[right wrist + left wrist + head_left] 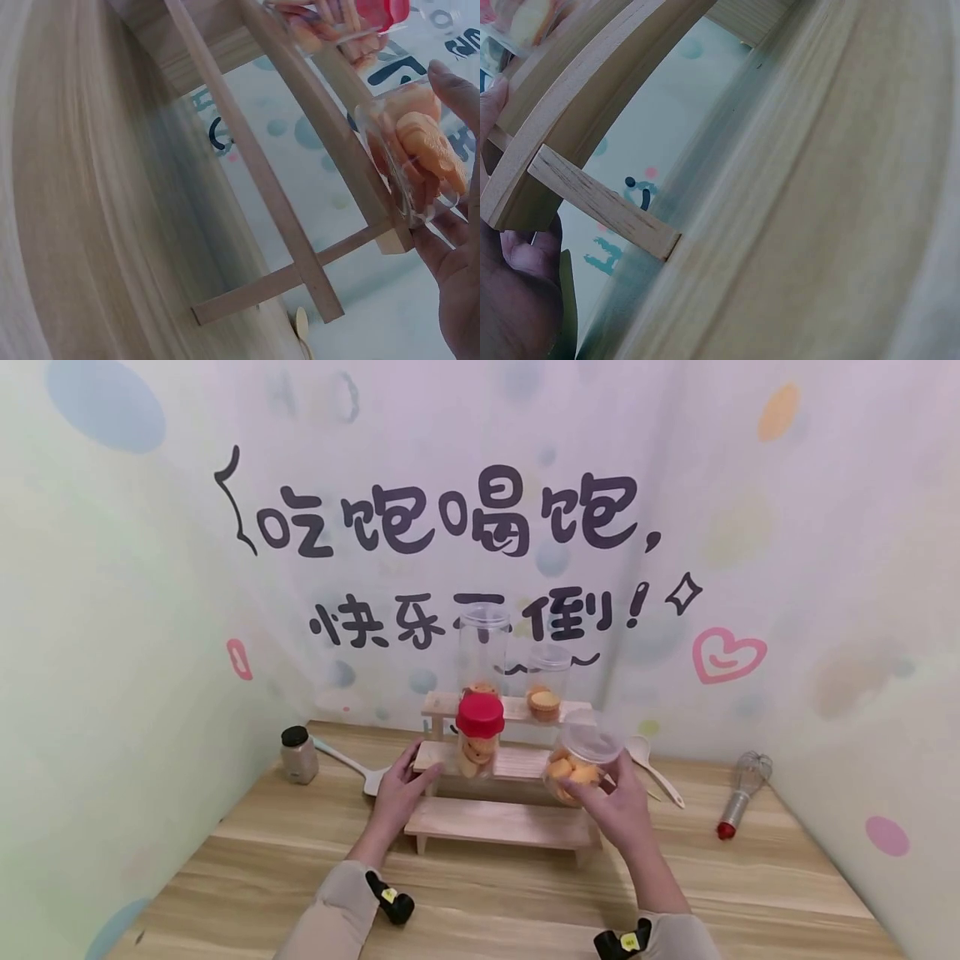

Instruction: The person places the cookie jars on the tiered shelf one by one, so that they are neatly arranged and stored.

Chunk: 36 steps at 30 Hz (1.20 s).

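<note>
A three-tier wooden display stand (495, 818) stands on the table. My left hand (401, 789) grips the left end of its middle shelf, thumb above and fingers lower, as the left wrist view shows. At that shelf's right end, my right hand (622, 802) holds a clear jar (416, 139) of orange biscuit pieces, slightly tilted; whether its base touches the shelf I cannot tell. Left of it on the same shelf is a red-lidded jar (480, 718) of cookies. The top tier bears a tall clear jar (483, 647) and a shorter jar (547, 681) with round biscuits.
A black-lidded jar (300, 756) and a white-headed spatula (367, 777) lie to the left, the jar upright. To the right are a pale spoon (656, 772) and a whisk (742, 793) with a red handle end. A printed wall covering (450, 427) rises behind the table.
</note>
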### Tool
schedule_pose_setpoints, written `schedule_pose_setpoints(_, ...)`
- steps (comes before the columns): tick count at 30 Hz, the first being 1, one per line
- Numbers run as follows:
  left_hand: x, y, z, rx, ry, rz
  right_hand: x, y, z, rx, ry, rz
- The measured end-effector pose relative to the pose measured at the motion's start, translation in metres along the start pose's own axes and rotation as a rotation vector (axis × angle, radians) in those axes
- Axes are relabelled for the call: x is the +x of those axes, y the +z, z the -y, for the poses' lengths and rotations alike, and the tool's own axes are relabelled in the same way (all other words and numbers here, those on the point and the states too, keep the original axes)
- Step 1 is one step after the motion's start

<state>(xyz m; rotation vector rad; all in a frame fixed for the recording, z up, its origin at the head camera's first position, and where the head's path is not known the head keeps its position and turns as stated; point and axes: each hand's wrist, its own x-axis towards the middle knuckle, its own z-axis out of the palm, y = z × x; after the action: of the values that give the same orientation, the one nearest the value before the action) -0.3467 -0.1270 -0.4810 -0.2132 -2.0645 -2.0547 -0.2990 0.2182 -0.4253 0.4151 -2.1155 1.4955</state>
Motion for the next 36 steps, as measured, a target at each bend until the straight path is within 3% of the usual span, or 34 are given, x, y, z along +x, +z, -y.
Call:
schedule_pose_setpoints(4,0.000,0.000,-0.001,0.001,-0.002,-0.003,-0.001,0.003,-0.002,-0.056,-0.034,0.026)
schedule_pose_setpoints(15,0.003,-0.001,0.002,-0.012,0.001,-0.003,0.000,0.015,0.001,-0.076,-0.033,0.063)
schedule_pose_setpoints(22,0.002,-0.001,0.002,-0.003,0.000,-0.001,0.002,0.027,-0.001,-0.151,-0.138,0.054)
schedule_pose_setpoints(36,0.002,0.000,0.003,0.005,0.004,-0.007,0.002,0.032,0.005,-0.186,-0.074,0.085)
